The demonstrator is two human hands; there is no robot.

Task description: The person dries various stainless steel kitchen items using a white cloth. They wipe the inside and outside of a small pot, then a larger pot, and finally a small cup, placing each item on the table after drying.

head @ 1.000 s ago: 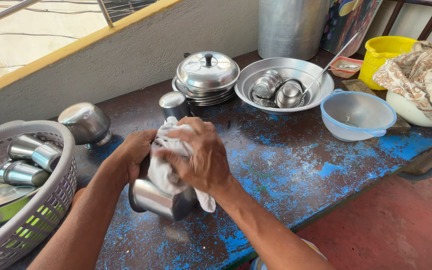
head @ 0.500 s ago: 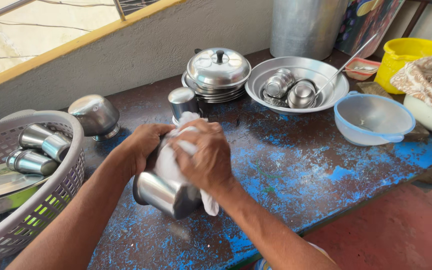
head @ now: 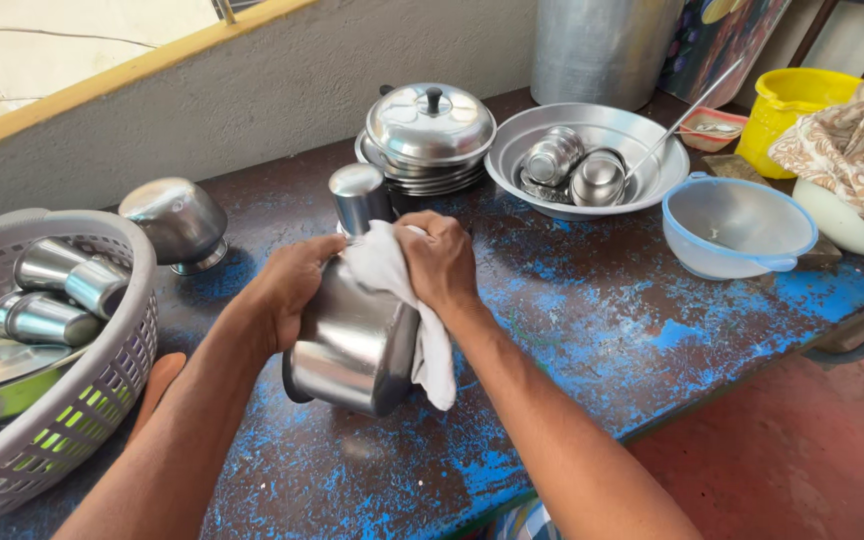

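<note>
Two hands work one steel pot [head: 352, 345] at centre of a blue-flecked worktop [head: 592, 320]: left hand [head: 287, 290] wraps the pot's side w/ fingers closed on it, right hand [head: 442, 262] presses a white cloth [head: 402, 300] against the pot, gripping both. Pot is tilted, held just above the worktop.

Counted around it: one steel tumbler [head: 359, 197], upside down at 12 o'clock, just behind the hands. One lidded stack of steel dishes [head: 430, 135] at 1 o'clock. One wide steel basin [head: 592, 160] at 2 o'clock holding two small steel cups and a long ladle leaning on its rim. One pale blue plastic bowl [head: 737, 225] at 3 o'clock, nothing seen inside. One yellow tub [head: 787, 110] far at 2 o'clock, beside a white bowl heaped w/ patterned fabric [head: 852, 145]. One upturned steel pot [head: 174, 222] at 10 o'clock. One plastic basket [head: 82, 400] at 9 o'clock w/ two steel tumblers and flat steel pieces inside. One tall steel drum [head: 602, 45] at the back wall.
</note>
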